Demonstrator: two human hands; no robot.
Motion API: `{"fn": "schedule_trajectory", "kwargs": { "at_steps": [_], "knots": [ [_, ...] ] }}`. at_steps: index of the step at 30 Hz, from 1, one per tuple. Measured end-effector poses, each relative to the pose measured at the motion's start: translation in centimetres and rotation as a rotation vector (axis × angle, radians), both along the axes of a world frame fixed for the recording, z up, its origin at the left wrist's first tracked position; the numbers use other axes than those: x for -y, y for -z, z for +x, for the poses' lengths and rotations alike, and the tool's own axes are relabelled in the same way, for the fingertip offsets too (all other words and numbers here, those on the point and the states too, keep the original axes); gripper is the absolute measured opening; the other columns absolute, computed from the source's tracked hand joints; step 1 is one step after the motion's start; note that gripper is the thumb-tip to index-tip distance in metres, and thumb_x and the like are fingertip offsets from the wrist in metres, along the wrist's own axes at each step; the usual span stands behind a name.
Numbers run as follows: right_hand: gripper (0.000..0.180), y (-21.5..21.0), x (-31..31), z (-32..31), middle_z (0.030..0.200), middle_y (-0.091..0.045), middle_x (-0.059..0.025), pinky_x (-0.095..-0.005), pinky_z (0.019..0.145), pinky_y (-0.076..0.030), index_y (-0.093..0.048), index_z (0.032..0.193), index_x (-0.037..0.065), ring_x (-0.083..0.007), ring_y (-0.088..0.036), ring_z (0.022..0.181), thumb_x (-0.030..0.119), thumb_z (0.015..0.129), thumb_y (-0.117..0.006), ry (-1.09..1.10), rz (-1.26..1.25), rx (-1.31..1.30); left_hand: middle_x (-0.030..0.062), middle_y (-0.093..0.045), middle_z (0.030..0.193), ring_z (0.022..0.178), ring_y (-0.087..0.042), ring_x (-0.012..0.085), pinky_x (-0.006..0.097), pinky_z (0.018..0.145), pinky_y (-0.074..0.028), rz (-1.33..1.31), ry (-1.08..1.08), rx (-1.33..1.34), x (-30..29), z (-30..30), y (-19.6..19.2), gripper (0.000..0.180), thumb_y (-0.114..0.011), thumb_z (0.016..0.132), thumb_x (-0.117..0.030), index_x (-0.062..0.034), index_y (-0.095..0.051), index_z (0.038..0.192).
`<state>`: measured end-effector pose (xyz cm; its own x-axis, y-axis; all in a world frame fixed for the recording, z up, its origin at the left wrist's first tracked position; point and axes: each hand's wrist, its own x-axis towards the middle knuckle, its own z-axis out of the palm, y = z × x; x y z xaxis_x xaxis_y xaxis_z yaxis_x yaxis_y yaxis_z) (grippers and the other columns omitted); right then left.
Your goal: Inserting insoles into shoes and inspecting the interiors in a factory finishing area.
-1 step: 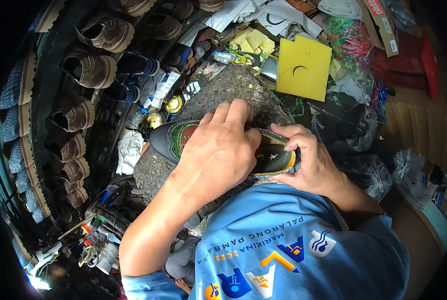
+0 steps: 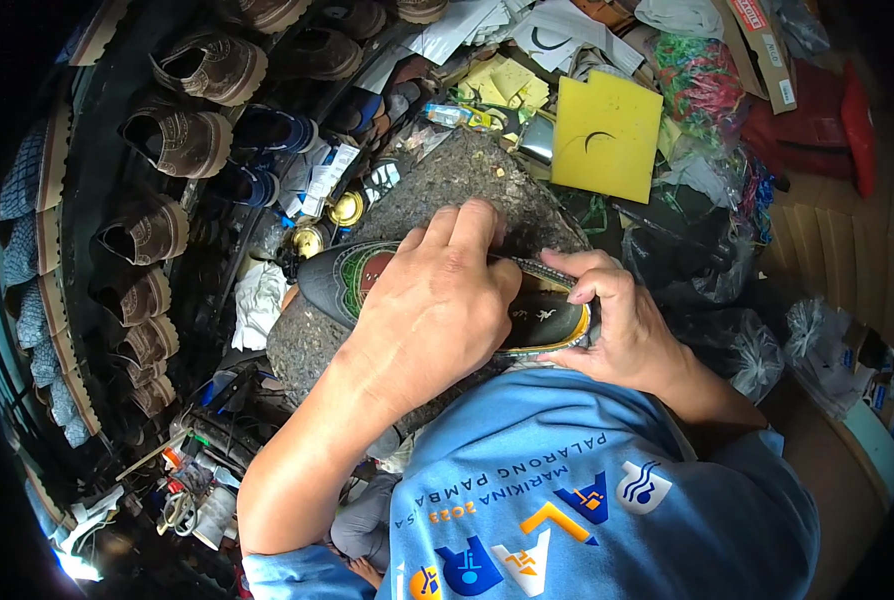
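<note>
A black slip-on shoe (image 2: 325, 287) with a green and red patterned upper lies across the rough, dark stone-like block (image 2: 502, 185), its toe to the left. My left hand (image 2: 437, 295) is closed over the middle of the shoe with its fingers curled at the opening; the fingertips are partly hidden. At the heel end, my right hand (image 2: 622, 320) grips the rim between thumb and fingers. The dark insole (image 2: 547, 318) shows inside, between the two hands.
Brown shoes (image 2: 177, 135) stand in rows on a rack at the left. Beyond the block lie a yellow sheet (image 2: 607, 135), opened tins (image 2: 347, 208) and paper scraps. Plastic bags (image 2: 757, 350) and a red bag (image 2: 802, 135) are at the right. Tools and a white container (image 2: 215, 515) lie lower left.
</note>
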<state>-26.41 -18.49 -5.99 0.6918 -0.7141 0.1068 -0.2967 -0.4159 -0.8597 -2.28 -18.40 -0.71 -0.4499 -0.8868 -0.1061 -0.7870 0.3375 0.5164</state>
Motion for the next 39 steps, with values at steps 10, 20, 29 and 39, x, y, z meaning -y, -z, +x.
{"fn": "schedule_trajectory", "kwargs": {
  "at_steps": [10,20,29,39],
  "knots": [
    [0.077,0.0,-0.2,0.0,0.137,-0.058,-0.0252,-0.0426,0.085,-0.059,-0.043,0.118,0.008,-0.0403,-0.067,0.115,0.013,0.064,-0.097,0.004,0.020,0.017,0.0204,-0.054,0.113,0.101,-0.063,0.0368,0.043,0.085,-0.057,0.045,0.037,-0.082,-0.4,0.7,-1.1,0.020,-0.077,0.066,0.001,0.0031,-0.067,0.083],
    [0.079,0.0,0.0,0.0,0.136,-0.058,-0.0253,-0.0421,0.083,-0.058,-0.041,0.121,0.007,-0.0402,-0.067,0.112,0.013,0.065,-0.096,0.001,0.026,0.016,0.0222,-0.057,0.123,0.107,-0.063,0.0364,0.044,0.089,-0.056,0.048,-0.011,-0.066,0.0,0.4,-1.3,0.021,-0.078,0.070,-0.001,0.0012,-0.073,0.091],
    [0.080,0.0,0.1,0.3,0.132,-0.058,-0.0246,-0.0437,0.085,-0.057,-0.040,0.122,0.007,-0.0412,-0.067,0.110,0.010,0.064,-0.096,0.022,-0.045,-0.016,0.0239,-0.059,0.122,0.112,-0.058,0.0368,0.062,0.110,-0.042,-0.136,0.100,0.094,0.1,-2.3,-0.1,0.022,-0.061,0.086,-0.015,0.0044,-0.072,0.087],
    [0.079,0.4,-0.2,-0.2,0.126,-0.060,-0.0237,-0.0430,0.082,-0.058,-0.042,0.119,0.006,-0.0386,-0.069,0.102,0.008,0.062,-0.096,0.021,-0.013,0.021,0.0159,-0.059,0.117,0.110,-0.057,0.0330,0.060,0.116,-0.037,-0.044,0.112,-0.008,0.4,-1.4,-1.5,0.016,-0.063,0.083,-0.013,0.0010,-0.067,0.077]
  ]
}}
